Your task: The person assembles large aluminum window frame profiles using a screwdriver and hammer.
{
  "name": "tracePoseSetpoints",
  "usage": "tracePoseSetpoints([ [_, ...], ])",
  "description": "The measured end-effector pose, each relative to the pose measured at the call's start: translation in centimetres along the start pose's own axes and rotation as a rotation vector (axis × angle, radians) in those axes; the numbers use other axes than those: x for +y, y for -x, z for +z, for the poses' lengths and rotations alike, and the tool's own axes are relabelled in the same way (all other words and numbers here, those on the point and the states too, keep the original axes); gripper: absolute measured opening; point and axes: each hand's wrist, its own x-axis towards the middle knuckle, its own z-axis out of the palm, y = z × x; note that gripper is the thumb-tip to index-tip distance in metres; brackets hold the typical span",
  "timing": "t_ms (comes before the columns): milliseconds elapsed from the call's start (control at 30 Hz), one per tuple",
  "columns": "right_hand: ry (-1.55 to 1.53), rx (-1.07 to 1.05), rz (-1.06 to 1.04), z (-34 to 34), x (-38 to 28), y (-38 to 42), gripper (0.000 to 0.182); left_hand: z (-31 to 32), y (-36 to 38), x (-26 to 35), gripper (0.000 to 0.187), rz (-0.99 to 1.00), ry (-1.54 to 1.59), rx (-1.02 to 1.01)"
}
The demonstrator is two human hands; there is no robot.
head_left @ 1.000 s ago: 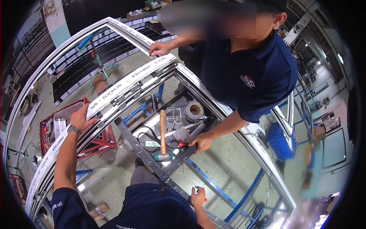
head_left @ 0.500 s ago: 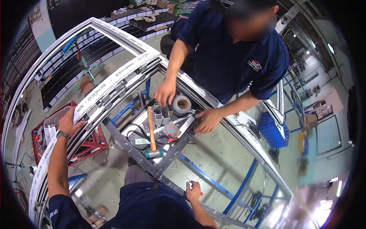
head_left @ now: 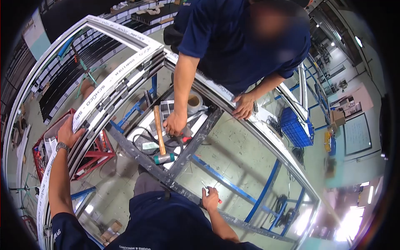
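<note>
My left hand [head_left: 69, 132] rests on the white-taped window frame [head_left: 102, 89], fingers on its outer side and thumb spread over the profile; a watch is on the wrist. Low in the view, my right hand [head_left: 211, 197] is closed round a small screwdriver [head_left: 219, 201] with a red end, its thin tip pointing up and left. Between my hands and the co-worker lies a tool tray [head_left: 143, 132] holding a hammer [head_left: 159, 135] with a wooden handle and green-ended head, a tape roll [head_left: 194, 102] and metal pieces.
A co-worker [head_left: 241, 50] leans over the far side, one hand [head_left: 175, 122] in the tray, the other [head_left: 246, 106] on the frame. A red crate [head_left: 41, 166] stands left, a blue crate [head_left: 296, 126] right. Blue trestle bars [head_left: 265, 189] run below the frame.
The co-worker has leaned in; one hand has gone down into the tray, the other has moved right onto the frame. The view has shifted slightly. My hands keep their holds.
</note>
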Motion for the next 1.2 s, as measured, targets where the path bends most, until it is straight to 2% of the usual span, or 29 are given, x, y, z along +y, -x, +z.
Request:
tracePoseSetpoints([
  [133, 0.008, 0.042, -0.053, 0.1, 0.0, 0.1, 0.028, 0.9, -0.3, -1.4, 0.093, -0.007, -0.032, -0.032],
  [233, -0.016, 0.030, -0.063, 0.3, -0.1, -0.1, 0.026, 0.9, -0.5, -1.4, 0.091, 0.059, -0.033, -0.014],
  [300, 0.006, -0.012, -0.027, -0.1, -0.6, 0.1, 0.025, 0.7, -0.5, -1.0, 0.088, 0.033, -0.041, -0.033],
  [433, -0.005, 0.026, -0.131, 0.5, 0.1, 0.1, 0.017, 0.6, -0.6, -0.8, 0.089, -0.014, -0.067, -0.065],
  [533, -0.003, 0.058, -0.303, -1.2, -4.9, -1.6, 0.020, 1.6, -0.6, -2.1, 0.090, 0.054, -0.083, 0.002],
  [667, 0.029, 0.062, -0.660, -1.8, -13.4, -6.8, 0.027, 1.3, -0.7, -1.4, 0.087, -0.025, -0.097, -0.062],
  [867, 0.072, -0.067, -0.895, 3.1, -20.6, -15.0, 0.026, 0.6, -0.5, -0.5, 0.089, -0.022, -0.082, -0.051],
  [900, 0.082, -0.086, -0.915, 3.7, -21.4, -15.9, 0.026, 0.7, -0.4, -0.8, 0.085, -0.006, -0.085, -0.015],
  [1000, 0.144, -0.135, -0.944, 5.9, -22.2, -17.9, 0.025, 1.1, -0.2, -0.9, 0.080, 0.020, -0.104, 0.038],
  [1100, 0.239, -0.206, -0.876, 6.1, -23.7, -18.5, 0.031, 0.7, -0.6, -0.4, 0.079, 0.009, -0.092, 0.008],
  [1200, -0.027, -0.540, -0.689, 2.2, -27.0, -15.0, 0.031, 1.3, -0.6, -1.2, 0.080, 0.045, -0.085, 0.030],
])
